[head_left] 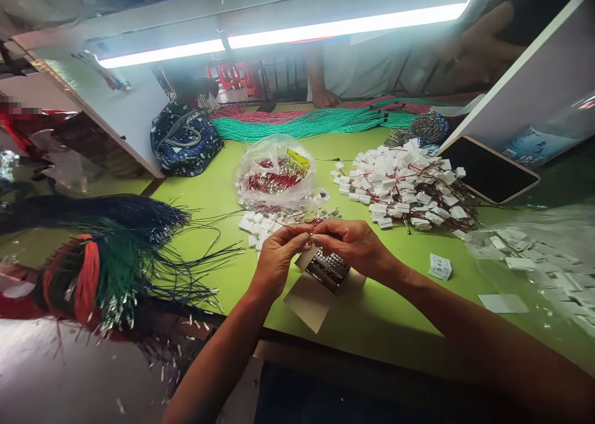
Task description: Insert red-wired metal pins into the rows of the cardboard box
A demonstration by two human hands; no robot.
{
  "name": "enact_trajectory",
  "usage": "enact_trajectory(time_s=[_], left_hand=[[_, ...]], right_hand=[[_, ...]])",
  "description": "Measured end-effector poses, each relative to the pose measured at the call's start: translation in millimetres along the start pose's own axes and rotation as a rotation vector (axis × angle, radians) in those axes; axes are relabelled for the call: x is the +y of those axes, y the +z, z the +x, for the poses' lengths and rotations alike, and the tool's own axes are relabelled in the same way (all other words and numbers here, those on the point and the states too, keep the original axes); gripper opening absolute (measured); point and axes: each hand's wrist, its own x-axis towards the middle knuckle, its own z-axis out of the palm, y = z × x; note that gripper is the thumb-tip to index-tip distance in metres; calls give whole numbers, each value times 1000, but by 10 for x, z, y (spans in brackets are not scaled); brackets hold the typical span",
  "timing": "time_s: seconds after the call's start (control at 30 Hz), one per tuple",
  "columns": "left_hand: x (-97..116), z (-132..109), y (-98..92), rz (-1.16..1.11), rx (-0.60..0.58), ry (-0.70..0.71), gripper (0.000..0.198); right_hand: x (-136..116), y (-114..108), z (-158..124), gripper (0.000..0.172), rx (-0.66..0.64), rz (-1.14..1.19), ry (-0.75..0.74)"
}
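Bare forearms [465, 337] reach across the green table [400, 325] from its near edge. Fingertips of the left hand [279, 260] and right hand [353, 244] clamp a thin red wire [297, 228] together, just above a small block of silver terminals [328, 269] lying on white card [309, 300].

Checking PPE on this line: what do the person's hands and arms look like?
The left hand and right hand are bare, with no gloves, rings or tape visible. The left forearm and right forearm are also bare, with no sleeves, watch or wristbands up to the frame edge.
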Motion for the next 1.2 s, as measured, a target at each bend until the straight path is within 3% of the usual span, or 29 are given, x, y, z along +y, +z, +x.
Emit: enact_trajectory(time_s=[0.13,0.3,0.43,0.67,0.83,1.2], left_hand=[[8,17,-47,-2,36,-44,20],[49,35,-31,-239,80,-188,27],[32,21,2,-301,66,-229,24],[16,8,9,-227,59,-177,29],[33,-9,-14,-74,29,-91,26],[31,-32,-73,149,4,67,12]], right_hand=[[-15,-45,-9,12,-23,117,55],[35,13,-37,14,116,412,117],[86,92,-45,14,169,470,103],[107,90,-56,11,179,164,2],[67,48,-79,8,219,-120,-224],[74,35,-108,11,291,-429,-591]])
